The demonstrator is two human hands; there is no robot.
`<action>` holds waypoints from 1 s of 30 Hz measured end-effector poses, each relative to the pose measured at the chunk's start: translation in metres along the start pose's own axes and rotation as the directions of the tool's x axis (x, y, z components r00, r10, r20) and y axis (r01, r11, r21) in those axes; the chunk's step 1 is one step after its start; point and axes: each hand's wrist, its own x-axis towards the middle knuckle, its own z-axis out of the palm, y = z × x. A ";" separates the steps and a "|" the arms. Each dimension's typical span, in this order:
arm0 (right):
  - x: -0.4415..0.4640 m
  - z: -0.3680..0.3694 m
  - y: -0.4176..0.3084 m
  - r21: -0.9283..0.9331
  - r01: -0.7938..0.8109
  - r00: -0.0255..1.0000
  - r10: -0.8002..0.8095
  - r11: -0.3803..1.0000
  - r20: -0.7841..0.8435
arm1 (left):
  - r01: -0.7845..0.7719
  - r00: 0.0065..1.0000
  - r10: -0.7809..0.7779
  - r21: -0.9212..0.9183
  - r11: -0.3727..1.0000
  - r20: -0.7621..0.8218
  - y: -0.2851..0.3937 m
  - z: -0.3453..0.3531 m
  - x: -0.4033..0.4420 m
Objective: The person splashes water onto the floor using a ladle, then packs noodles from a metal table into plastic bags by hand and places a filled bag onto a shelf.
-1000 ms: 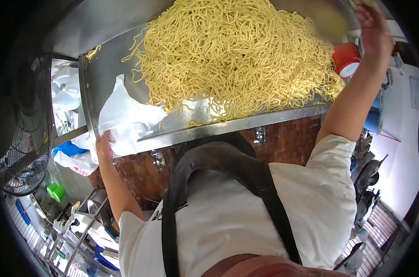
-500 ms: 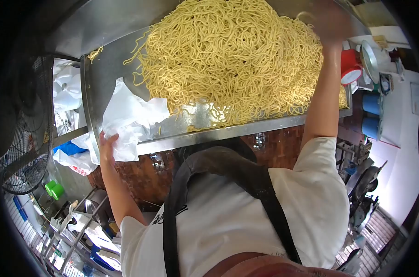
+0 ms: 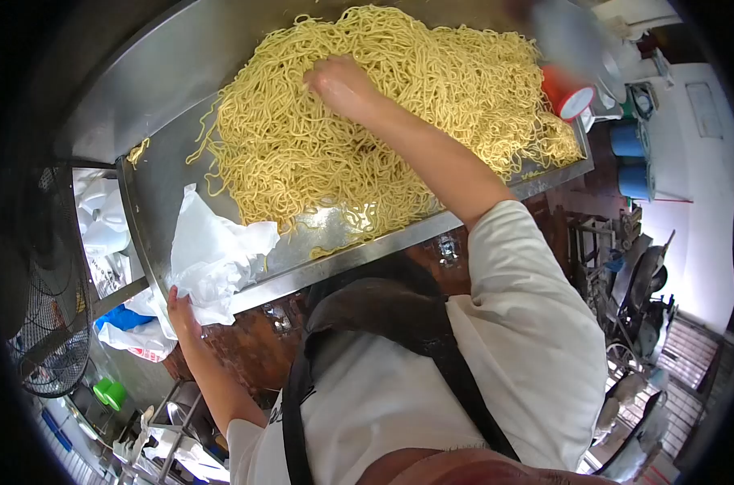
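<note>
A large heap of yellow noodles (image 3: 432,121) lies in a shallow metal tray (image 3: 415,241). My right hand (image 3: 341,85) is on the upper left part of the heap, its fingers curled into the noodles; their tips are hidden. At the tray's near left corner, my left hand (image 3: 183,314) has its fingers closed at the lower edge of a crumpled white plastic bag (image 3: 213,255). The bag lies over the tray's left end, beside the noodles.
Right of the tray stands a red scale (image 3: 563,90), with a blurred pale shape above it. Blue containers (image 3: 632,178) are farther right. A wire-caged fan (image 3: 52,323) stands at the left, near a bag with blue contents (image 3: 128,319). A few noodles (image 3: 138,150) lie at the tray's far left corner.
My right hand has moved left from beyond the tray's far right side onto the noodles. The view has shifted; my left hand stays at the plastic bag.
</note>
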 end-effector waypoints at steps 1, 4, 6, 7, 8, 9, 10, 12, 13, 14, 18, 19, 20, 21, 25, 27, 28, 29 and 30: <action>-0.003 -0.014 -0.005 0.018 0.010 1.000 -0.010 1.000 -0.012 | 0.019 1.000 -0.019 -0.002 1.000 -0.002 -0.005 -0.004 0.000; -0.013 -0.041 -0.016 0.064 0.001 0.993 0.006 0.998 -0.115 | 0.033 0.999 -0.033 0.004 0.999 0.014 -0.025 -0.011 0.015; -0.021 -0.064 -0.032 0.322 -0.131 0.987 0.154 0.937 -0.047 | -0.016 1.000 0.015 0.042 0.999 0.017 -0.036 -0.010 0.024; -0.023 -0.076 -0.041 0.447 -0.191 0.978 0.209 0.874 0.010 | -0.036 0.999 0.036 0.061 0.998 0.004 -0.035 -0.011 0.025; -0.027 -0.086 -0.048 0.615 -0.213 0.967 0.255 0.760 0.020 | -0.049 0.999 0.049 0.114 0.992 -0.003 -0.029 -0.007 0.023; -0.032 -0.098 -0.053 0.754 -0.229 0.952 0.303 0.615 0.041 | -0.062 0.998 0.064 0.168 0.984 -0.003 -0.022 -0.001 0.020; -0.036 -0.113 -0.059 0.781 -0.226 0.948 0.316 0.583 0.038 | -0.062 0.998 0.063 0.109 0.992 -0.001 -0.014 0.005 0.018; -0.042 -0.139 -0.061 0.820 -0.223 0.940 0.338 0.528 0.038 | -0.053 0.998 0.053 -0.005 0.999 0.025 -0.002 0.017 0.007; -0.044 -0.149 -0.058 0.836 -0.213 0.939 0.343 0.506 0.031 | -0.033 0.999 0.033 -0.003 0.999 0.028 0.004 0.022 0.000; -0.046 -0.158 -0.053 0.851 -0.199 0.937 0.349 0.485 0.021 | -0.018 0.999 0.018 0.000 1.000 0.030 0.012 0.027 -0.007; -0.053 -0.186 0.027 0.725 -0.032 0.914 0.314 0.688 -0.258 | 0.130 0.991 -0.131 -0.080 0.988 -0.011 0.033 0.042 -0.041; -0.053 -0.192 0.084 0.624 -0.135 0.891 0.370 0.769 -0.263 | 0.132 0.990 -0.127 -0.103 0.986 0.057 0.039 0.040 -0.051; -0.059 -0.196 0.128 0.413 -0.254 0.826 0.418 0.875 -0.378 | 0.134 0.985 -0.118 -0.127 0.983 0.125 0.046 0.038 -0.061; -0.065 -0.201 0.171 0.203 -0.414 0.744 0.458 0.887 -0.486 | 0.135 0.975 -0.103 -0.154 0.979 0.196 0.049 0.036 -0.065; -0.052 -0.145 0.143 -0.007 -0.338 0.737 0.260 0.941 -0.624 | 0.094 0.976 -0.043 -0.233 0.968 0.215 0.035 0.018 -0.062; -0.035 -0.084 0.033 0.144 -0.450 0.840 0.472 0.881 -0.266 | 0.098 0.980 -0.059 -0.210 0.973 0.188 0.031 0.014 -0.056; -0.025 -0.031 0.014 0.229 -0.375 0.900 0.412 0.898 -0.143 | 0.098 0.984 -0.068 -0.180 0.979 0.163 0.029 0.013 -0.054; -0.020 0.001 -0.008 -0.017 -0.143 0.984 0.141 0.990 -0.108 | 0.097 0.987 -0.076 -0.148 0.984 0.138 0.029 0.013 -0.052; -0.013 0.022 -0.017 -0.099 -0.144 0.987 0.136 0.985 -0.087 | 0.097 0.990 -0.084 -0.118 0.988 0.110 0.028 0.013 -0.051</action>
